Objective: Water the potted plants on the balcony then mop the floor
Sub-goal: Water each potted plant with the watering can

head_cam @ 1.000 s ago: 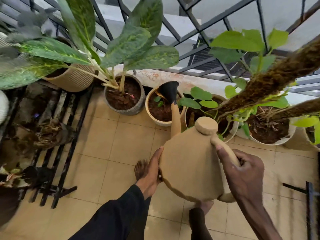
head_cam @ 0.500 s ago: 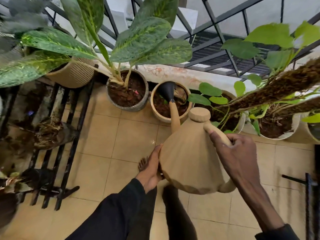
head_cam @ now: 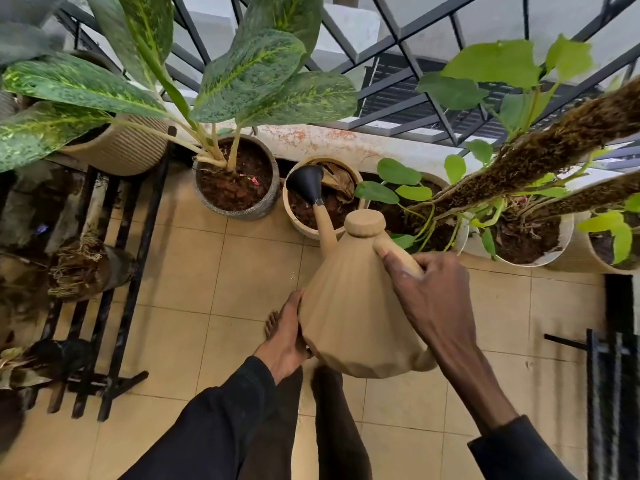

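A tan cone-shaped watering can [head_cam: 349, 306] is tilted forward, its black rose [head_cam: 306, 183] over the soil of a small tan pot [head_cam: 292, 213] holding dry leaves. My right hand [head_cam: 426, 296] grips the can's handle from above. My left hand [head_cam: 285, 336] presses flat against the can's lower left side. To the left stands a grey pot [head_cam: 242, 211] with a big speckled-leaf plant [head_cam: 249, 71]. To the right are white pots [head_cam: 530, 259] with green climbers on mossy poles [head_cam: 540, 150].
A black metal rack [head_cam: 117, 299] with dried plant debris lies on the beige floor tiles [head_cam: 194, 271] at left. A ribbed beige pot [head_cam: 124, 150] sits on it. Black railing [head_cam: 408, 81] closes the balcony behind the pots. A dark metal frame [head_cam: 602, 375] stands at right. My bare foot [head_cam: 273, 323] shows beside the can.
The can's rose has stayed over the small tan pot while the view shifted slightly closer. Both hands keep their hold on the can.
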A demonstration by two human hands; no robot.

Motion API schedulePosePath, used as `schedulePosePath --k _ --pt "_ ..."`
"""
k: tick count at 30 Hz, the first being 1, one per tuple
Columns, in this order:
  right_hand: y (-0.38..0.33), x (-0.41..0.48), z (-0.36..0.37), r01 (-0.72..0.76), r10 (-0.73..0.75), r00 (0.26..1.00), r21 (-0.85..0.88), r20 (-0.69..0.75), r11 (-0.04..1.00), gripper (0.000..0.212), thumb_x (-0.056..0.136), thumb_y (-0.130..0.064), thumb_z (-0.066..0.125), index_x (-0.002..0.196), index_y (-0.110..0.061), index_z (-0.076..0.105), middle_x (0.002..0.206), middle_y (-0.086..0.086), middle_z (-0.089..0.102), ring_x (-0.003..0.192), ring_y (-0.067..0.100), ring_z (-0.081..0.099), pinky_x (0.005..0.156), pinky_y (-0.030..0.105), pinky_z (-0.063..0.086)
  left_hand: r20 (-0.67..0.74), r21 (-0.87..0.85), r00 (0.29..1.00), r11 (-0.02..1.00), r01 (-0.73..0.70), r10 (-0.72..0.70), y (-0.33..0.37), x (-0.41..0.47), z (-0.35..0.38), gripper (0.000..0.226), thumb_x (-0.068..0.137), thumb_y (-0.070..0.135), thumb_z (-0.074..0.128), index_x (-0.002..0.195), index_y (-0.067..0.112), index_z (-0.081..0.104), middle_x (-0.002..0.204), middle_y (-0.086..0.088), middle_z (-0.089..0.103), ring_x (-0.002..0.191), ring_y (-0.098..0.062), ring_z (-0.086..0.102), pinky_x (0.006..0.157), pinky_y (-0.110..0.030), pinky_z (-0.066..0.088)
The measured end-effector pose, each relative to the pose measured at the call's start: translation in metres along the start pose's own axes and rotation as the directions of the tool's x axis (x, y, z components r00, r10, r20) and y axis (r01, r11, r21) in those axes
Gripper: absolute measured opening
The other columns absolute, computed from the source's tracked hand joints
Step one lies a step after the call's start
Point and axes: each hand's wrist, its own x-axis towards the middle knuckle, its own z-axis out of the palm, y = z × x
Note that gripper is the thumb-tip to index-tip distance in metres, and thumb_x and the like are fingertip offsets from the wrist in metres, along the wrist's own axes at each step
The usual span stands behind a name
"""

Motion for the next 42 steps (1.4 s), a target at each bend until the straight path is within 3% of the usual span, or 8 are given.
schedulePosePath --k 11,15,22,27,29,32,37,42 --pt "0.008 0.012 -0.011 -0.034 0.033 0.999 -0.029 -0.009 0.999 0.053 0.092 -0.050 0.071 0.061 -0.008 0.065 0.051 -0.003 0.046 0.045 0.010 0.041 0.040 0.018 0.026 0.016 0.050 1.000 0.999 -0.020 0.019 -0.002 0.013 0.010 0.061 0.085 0.064 0.061 0.125 0.018 0.066 0.121 -0.016 0.071 0.117 -0.037 0.063 0.099 -0.052 0.050" --pt "0.009 0.017 -0.012 -0.024 0.023 1.000 -0.027 -0.018 0.999 0.049 0.092 -0.050 0.072 0.063 -0.012 0.060 0.052 -0.009 0.040 0.044 0.004 0.036 0.043 0.014 0.036 0.029 0.067 0.999 0.997 -0.028 0.026 0.001 0.016 0.012 0.061 0.085 0.065 0.061 0.126 0.020 0.066 0.119 -0.017 0.071 0.114 -0.037 0.063 0.100 -0.054 0.050" --pt "0.013 0.023 -0.011 -0.033 0.032 0.999 -0.056 -0.014 0.998 0.049 0.092 -0.055 0.070 0.070 -0.012 0.061 0.056 -0.010 0.042 0.047 0.004 0.037 0.041 0.016 0.034 0.048 0.067 0.999 0.997 -0.028 0.025 0.000 0.019 0.016 0.061 0.085 0.065 0.060 0.126 0.019 0.067 0.116 -0.016 0.070 0.113 -0.036 0.062 0.095 -0.050 0.050" --pt "0.019 0.026 -0.011 -0.039 0.039 0.999 -0.046 -0.019 0.998 0.051 0.091 -0.054 0.071 0.070 -0.008 0.064 0.056 -0.008 0.046 0.048 0.003 0.040 0.043 0.015 0.035 0.039 0.058 0.999 0.998 -0.037 0.035 0.002 0.018 0.020 0.064 0.083 0.065 0.063 0.127 0.019 0.068 0.125 -0.018 0.070 0.125 -0.039 0.061 0.107 -0.057 0.045" --pt "0.021 0.027 -0.011 -0.036 0.035 0.999 -0.041 -0.022 0.999 0.053 0.091 -0.055 0.071 0.070 -0.007 0.068 0.059 -0.001 0.054 0.049 0.008 0.046 0.042 0.018 0.029 0.030 0.057 0.999 0.998 -0.037 0.035 0.002 0.019 0.022 0.066 0.080 0.065 0.067 0.127 0.019 0.068 0.129 -0.019 0.068 0.127 -0.040 0.060 0.106 -0.061 0.044" --pt "0.023 0.028 -0.012 -0.021 0.020 0.999 -0.030 -0.027 0.999 0.057 0.091 -0.055 0.071 0.065 -0.004 0.067 0.061 0.012 0.060 0.051 0.019 0.050 0.047 0.034 0.039 0.038 0.056 0.998 0.997 -0.044 0.042 -0.001 0.016 0.026 0.062 0.088 0.064 0.060 0.127 0.017 0.066 0.123 -0.019 0.068 0.118 -0.037 0.062 0.105 -0.056 0.046" --pt "0.026 0.024 -0.017 -0.019 0.019 1.000 0.023 -0.022 1.000 0.058 0.092 -0.050 0.073 0.056 -0.007 0.058 0.051 0.000 0.045 0.045 0.011 0.038 0.042 0.020 0.028 0.016 0.058 0.998 0.997 -0.057 0.056 -0.001 0.010 0.030 0.065 0.089 0.066 0.057 0.132 0.017 0.061 0.127 -0.018 0.066 0.115 -0.035 0.062 0.092 -0.049 0.054" --pt "0.033 0.020 -0.018 0.000 0.004 0.999 0.075 -0.054 0.997 0.052 0.091 -0.046 0.075 0.052 -0.024 0.050 0.048 -0.011 0.041 0.039 0.004 0.044 0.042 0.013 0.034 0.014 0.090 0.997 0.992 -0.083 0.082 0.002 0.006 0.034 0.063 0.095 0.066 0.050 0.134 0.017 0.058 0.129 -0.018 0.065 0.114 -0.033 0.061 0.082 -0.044 0.053"
